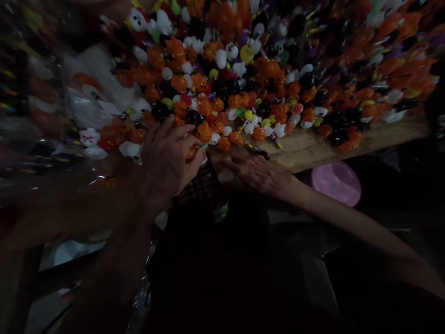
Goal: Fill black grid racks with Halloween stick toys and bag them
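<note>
We have the left grip (168, 149) at the near edge of the pile (205, 107), thumb and fingers curled nearly closed around an orange piece (191, 152). It looks pinched, though the light is dim. So the key relation: the piece sits inside the left grip, on its thumb side, towards the right grip (259, 172). The left hand is clearly the nearer; the right grip is apart from the piece, off to its right. The piece looks roundish, mostly covered by fingers, so we can't call a long axis.

We see the right grip palm down, fingers pointing towards the left grip, at the near edge of the worktop (306, 149). We can't tell how open it is or whether it has hold of anything. A dark lattice (198, 185) shows between the grips, just below the left thumb. Pink tub (336, 184): right of the right grip, beyond the worktop edge.
</note>
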`<state>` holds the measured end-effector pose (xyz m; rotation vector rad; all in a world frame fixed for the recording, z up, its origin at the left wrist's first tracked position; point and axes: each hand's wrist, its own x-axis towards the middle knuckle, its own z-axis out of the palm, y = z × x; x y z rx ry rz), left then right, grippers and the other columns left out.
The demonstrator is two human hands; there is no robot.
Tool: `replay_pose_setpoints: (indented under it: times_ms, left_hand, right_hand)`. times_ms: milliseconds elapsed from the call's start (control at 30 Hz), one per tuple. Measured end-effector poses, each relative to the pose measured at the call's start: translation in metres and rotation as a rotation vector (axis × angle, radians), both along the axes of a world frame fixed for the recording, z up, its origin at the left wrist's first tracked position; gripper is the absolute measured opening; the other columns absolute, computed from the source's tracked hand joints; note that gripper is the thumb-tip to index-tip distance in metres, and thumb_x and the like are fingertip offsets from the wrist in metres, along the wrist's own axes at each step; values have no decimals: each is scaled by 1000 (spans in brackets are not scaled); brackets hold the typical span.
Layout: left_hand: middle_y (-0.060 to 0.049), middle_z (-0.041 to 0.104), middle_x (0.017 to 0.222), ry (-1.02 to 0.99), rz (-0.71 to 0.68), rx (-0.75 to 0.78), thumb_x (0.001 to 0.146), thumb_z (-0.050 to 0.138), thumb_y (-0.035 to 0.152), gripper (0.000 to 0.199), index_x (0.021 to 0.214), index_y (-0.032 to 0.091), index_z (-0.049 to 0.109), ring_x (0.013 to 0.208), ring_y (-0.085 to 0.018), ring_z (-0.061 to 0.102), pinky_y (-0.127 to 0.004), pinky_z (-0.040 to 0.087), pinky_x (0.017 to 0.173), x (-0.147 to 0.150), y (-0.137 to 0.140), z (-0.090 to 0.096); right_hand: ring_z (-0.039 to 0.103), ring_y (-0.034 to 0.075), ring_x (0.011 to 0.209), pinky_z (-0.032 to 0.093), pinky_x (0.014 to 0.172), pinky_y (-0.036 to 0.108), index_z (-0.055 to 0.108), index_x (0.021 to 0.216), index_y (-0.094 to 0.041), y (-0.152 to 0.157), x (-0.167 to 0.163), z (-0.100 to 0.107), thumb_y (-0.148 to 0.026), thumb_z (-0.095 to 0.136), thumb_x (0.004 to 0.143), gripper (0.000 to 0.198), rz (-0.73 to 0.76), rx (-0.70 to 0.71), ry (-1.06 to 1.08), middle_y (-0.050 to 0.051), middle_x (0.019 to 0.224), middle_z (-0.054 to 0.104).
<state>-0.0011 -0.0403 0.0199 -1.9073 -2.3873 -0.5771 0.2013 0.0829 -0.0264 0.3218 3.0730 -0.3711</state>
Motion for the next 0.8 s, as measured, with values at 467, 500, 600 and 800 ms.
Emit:
replay_pose_setpoints:
  times_ms: [467, 500, 600, 800]
  left_hand:
    - [-7, 71, 132, 30, -46, 52, 99, 57, 39, 26, 105, 18, 72, 141, -33, 54, -58, 37, 124, -5, -3, -8]
    - [-6, 70, 133, 15, -37, 43, 99, 57, 39, 24, 105, 20, 71, 142, -31, 53, -57, 36, 125, -6, -3, -9]
    - [-7, 68, 136, -17, -11, -5, 99, 55, 39, 25, 105, 20, 69, 144, -29, 51, -55, 32, 127, -6, -2, -8]
    - [-7, 70, 135, 3, -18, 29, 98, 55, 37, 24, 103, 18, 69, 147, -31, 47, -54, 34, 126, -4, -1, -8]
  right_hand:
    - [60, 22, 89, 54, 79, 36, 63, 108, -16, -1, 7, -53, -28, 40, 107, 26, -149, -173, 388, 12, 102, 64]
    - [61, 22, 87, 54, 78, 35, 63, 105, -16, -3, 2, -54, -32, 42, 107, 26, -170, -221, 458, 12, 100, 65]
    - [64, 21, 83, 56, 77, 35, 67, 99, -17, -13, -20, -56, -39, 50, 104, 28, -293, -406, 615, 9, 91, 69]
    - [70, 21, 92, 56, 84, 32, 76, 102, -18, -22, -59, -68, -52, 57, 98, 39, -380, -847, 758, 5, 97, 76]
